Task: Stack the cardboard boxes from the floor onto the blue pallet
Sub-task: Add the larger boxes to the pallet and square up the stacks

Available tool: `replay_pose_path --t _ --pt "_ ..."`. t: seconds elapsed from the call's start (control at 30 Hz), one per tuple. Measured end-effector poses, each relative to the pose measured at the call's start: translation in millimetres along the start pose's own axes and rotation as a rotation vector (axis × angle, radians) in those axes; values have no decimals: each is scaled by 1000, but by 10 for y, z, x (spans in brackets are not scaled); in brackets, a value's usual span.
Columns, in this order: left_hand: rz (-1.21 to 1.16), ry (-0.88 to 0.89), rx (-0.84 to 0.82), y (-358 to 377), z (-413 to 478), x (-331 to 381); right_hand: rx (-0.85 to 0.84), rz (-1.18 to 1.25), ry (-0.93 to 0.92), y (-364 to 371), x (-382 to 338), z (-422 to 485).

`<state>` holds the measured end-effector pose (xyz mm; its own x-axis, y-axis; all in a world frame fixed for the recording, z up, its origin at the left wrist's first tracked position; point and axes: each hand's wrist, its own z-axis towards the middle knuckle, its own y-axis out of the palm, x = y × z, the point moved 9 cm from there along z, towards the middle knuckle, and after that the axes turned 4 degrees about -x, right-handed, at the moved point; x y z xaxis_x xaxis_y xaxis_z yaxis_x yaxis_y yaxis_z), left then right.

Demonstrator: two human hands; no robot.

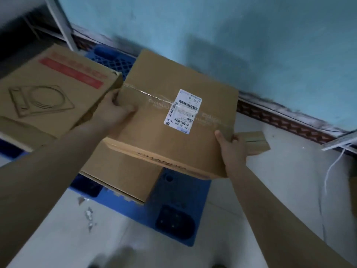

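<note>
Boxes hid most of the blue plastic pallet (pixel 183 196). The brown box with a red stripe (pixel 48 89) ran off the left edge. I counted three cardboard boxes. My left hand (pixel 116 111) and right hand (pixel 231 149) gripped the taped brown box with a white label (pixel 164 144), over a plain brown box (pixel 119 176) on the pallet. Some of my fingers were hidden behind it.
</note>
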<state>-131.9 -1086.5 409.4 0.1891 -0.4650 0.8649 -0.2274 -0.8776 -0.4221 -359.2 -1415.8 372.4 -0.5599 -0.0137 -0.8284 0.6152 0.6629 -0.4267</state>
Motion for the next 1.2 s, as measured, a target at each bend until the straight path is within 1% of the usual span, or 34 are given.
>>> replay_pose_path --t 0.13,0.23,0.3,0.43,0.5,0.57,0.7,0.8,0.97,1.1,1.2 --pt "13 -10 -1 -769 272 -157 15 87 -2 712 -289 -340" --pt "97 0 -34 -1077 510 -347 11 162 -7 1155 -350 -489" --pt "116 -15 -77 -1151 622 -547 10 196 6 1382 -259 -586" --pt "184 19 -169 -1105 743 -994 32 230 88 1658 130 -730" --pt "236 -14 -209 -1056 749 -1294 45 211 121 1794 361 -809" --pt "280 -61 -197 -1059 751 -1564 54 182 137 1951 546 -897" --pt "341 -12 -135 -1110 856 -1713 100 161 151 2120 687 -997" --pt "377 -30 -109 -1160 865 -1763 117 146 190 2166 728 -1096" --pt "407 -115 -116 -1226 739 -1800 108 155 264 2207 755 -1226" --pt "391 -200 -120 -1265 652 -1802 119 142 266 2201 725 -1291" --pt "423 -212 -128 -1249 546 -1716 68 147 270 2168 709 -1305"
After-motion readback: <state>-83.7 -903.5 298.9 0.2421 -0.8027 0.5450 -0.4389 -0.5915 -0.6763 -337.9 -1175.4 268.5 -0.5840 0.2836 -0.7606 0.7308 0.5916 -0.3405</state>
